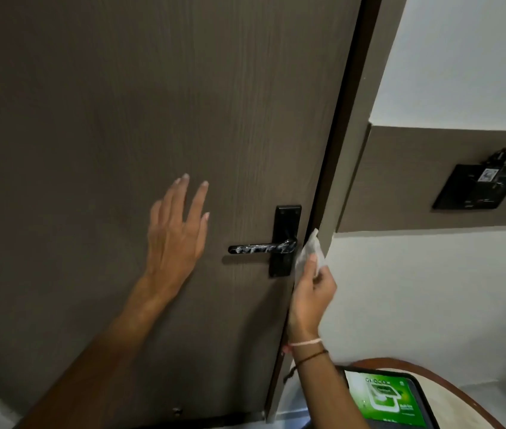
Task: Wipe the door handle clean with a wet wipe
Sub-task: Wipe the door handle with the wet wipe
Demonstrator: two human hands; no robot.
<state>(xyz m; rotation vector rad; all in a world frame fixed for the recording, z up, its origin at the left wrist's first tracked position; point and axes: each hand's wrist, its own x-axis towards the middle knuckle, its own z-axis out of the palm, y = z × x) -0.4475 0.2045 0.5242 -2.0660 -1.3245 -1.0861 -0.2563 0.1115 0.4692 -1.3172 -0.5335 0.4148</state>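
Note:
A black lever door handle with white smears along it sits on a black backplate near the right edge of a brown wooden door. My left hand is spread flat, fingers apart, on or just off the door to the left of the lever. My right hand is just right of the backplate, by the door edge. It pinches a white wet wipe that sticks up toward the lever's pivot end. The wipe is close to the handle; I cannot tell whether it touches.
The brown door frame runs beside the door's right edge. A black wall panel with a key tag hangs on the right wall. Below my right arm a green wet wipe pack lies on a round table.

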